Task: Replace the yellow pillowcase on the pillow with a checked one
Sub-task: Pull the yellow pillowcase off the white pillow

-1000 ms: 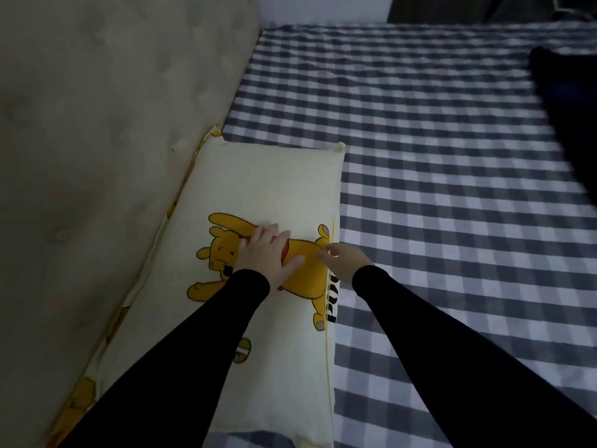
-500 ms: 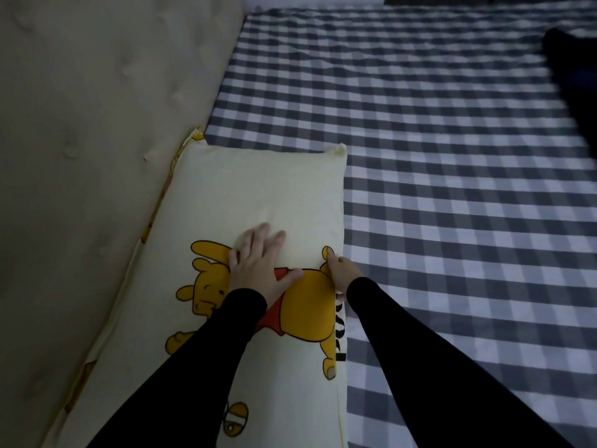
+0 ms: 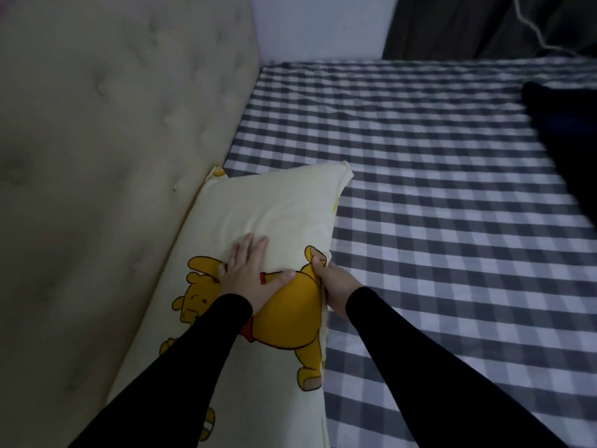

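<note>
Head view: a soft pillow in a pale yellow cotton pillowcase printed with an orange cartoon bear lies along the beige tufted upholstered headboard at about seven o'clock in the frame, on a grey-and-white checked bedsheet. Its far corner, toward twelve o'clock, is raised off the sheet. The left hand lies flat on top of the pillow with fingers spread, pressing the fabric and gripping nothing. The right hand, at three o'clock of the left, has its thumb on top of the pillow's right edge; the other fingers are hidden beneath, so it appears to be clamping that edge. A dark cloth lies at two o'clock; what it is cannot be told. No checked pillowcase can be picked out.

The step in hand looks like taking up the pillow, before stripping. Next, the case's open end must be found and the cover drawn off while the filling is held back.
</note>
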Tool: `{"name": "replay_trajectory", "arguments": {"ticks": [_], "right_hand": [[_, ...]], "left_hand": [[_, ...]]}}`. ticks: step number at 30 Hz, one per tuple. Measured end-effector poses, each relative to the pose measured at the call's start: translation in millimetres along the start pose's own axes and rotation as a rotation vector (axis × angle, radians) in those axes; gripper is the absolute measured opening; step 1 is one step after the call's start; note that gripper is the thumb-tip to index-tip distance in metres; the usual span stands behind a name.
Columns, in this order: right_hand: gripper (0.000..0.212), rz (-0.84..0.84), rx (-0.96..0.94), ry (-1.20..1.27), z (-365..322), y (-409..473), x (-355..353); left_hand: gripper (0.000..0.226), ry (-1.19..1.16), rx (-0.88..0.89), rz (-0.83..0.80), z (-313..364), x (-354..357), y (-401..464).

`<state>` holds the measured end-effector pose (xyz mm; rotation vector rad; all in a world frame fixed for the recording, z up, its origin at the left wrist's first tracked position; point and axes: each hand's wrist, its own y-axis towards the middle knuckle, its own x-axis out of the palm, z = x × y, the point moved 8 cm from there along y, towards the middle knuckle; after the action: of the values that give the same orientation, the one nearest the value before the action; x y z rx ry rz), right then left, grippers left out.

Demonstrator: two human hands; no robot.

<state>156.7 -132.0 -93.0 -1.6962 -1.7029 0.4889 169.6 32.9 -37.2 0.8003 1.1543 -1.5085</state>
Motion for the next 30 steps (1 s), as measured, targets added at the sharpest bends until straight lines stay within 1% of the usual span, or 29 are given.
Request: {"name": "replay_trajectory", "arguments": {"ticks": [1,2,3,5,7,11,13,14,15,17,19,21,22,24,25,26,27,28,29,30], "right_hand": [[0.039,-0.036,-0.028,0.074,-11,-12,9],[0.032,-0.088,-0.049,0.155,-20,-23,19],[0.033,-0.149,-0.06,0.222,-28,-33,30],[0.038,-0.236,-0.061,0.277,-41,-60,52],[0.036,-0.311,-0.076,0.311,-55,-84,70],[0.038,-0.412,-0.133,0.285,-83,-140,99],[0.039,-0.427,-0.194,0.227,-96,-165,113],[0.04,-0.428,-0.232,0.188,-103,-175,118],[0.04,-0.41,-0.271,0.15,-110,-184,121],[0.035,-0.32,-0.341,0.072,-122,-195,117],[0.024,-0.191,-0.411,-0.064,-125,-200,104],[0.025,-0.138,-0.458,-0.178,-122,-203,91],[0.029,-0.123,-0.482,-0.232,-120,-207,87],[0.04,-0.026,-0.596,-0.456,-126,-214,76],[0.04,0.075,-0.694,-0.593,-134,-219,69],[0.04,0.214,-0.819,-0.69,-145,-225,58],[0.045,0.347,-0.947,-0.761,-156,-233,49],[0.057,0.459,-1.033,-0.847,-164,-238,42],[0.068,0.53,-1.053,-0.969,-169,-237,38],[0.07,0.564,-1.014,-1.138,-171,-229,37]], "left_hand": [[0.107,-0.029,-0.024,-0.001,1,-10,-4],[0.112,-0.066,-0.043,0.001,2,-21,-9],[0.118,-0.109,-0.051,0.011,3,-32,-15],[0.127,-0.218,-0.035,0.038,6,-56,-29],[0.13,-0.327,0.016,0.035,15,-81,-47],[0.133,-0.474,0.118,-0.039,35,-123,-85],[0.129,-0.514,0.14,-0.057,40,-148,-102],[0.123,-0.52,0.151,-0.051,41,-161,-110],[0.113,-0.525,0.166,-0.042,41,-173,-117],[0.085,-0.523,0.181,-0.034,41,-191,-130],[0.061,-0.437,0.157,-0.01,36,-194,-139],[0.037,-0.388,0.089,0.047,28,-190,-143],[0.03,-0.403,0.061,0.073,24,-187,-145],[0.028,-0.449,0.032,0.12,19,-185,-146],[0.03,-0.475,0.023,0.153,15,-186,-146],[0.033,-0.499,0.017,0.19,10,-188,-146],[0.035,-0.518,0.009,0.219,4,-190,-145],[0.035,-0.528,0.006,0.226,0,-192,-144],[0.035,-0.538,0.014,0.221,-2,-192,-143],[0.034,-0.539,0.024,0.21,-1,-191,-142]]}}
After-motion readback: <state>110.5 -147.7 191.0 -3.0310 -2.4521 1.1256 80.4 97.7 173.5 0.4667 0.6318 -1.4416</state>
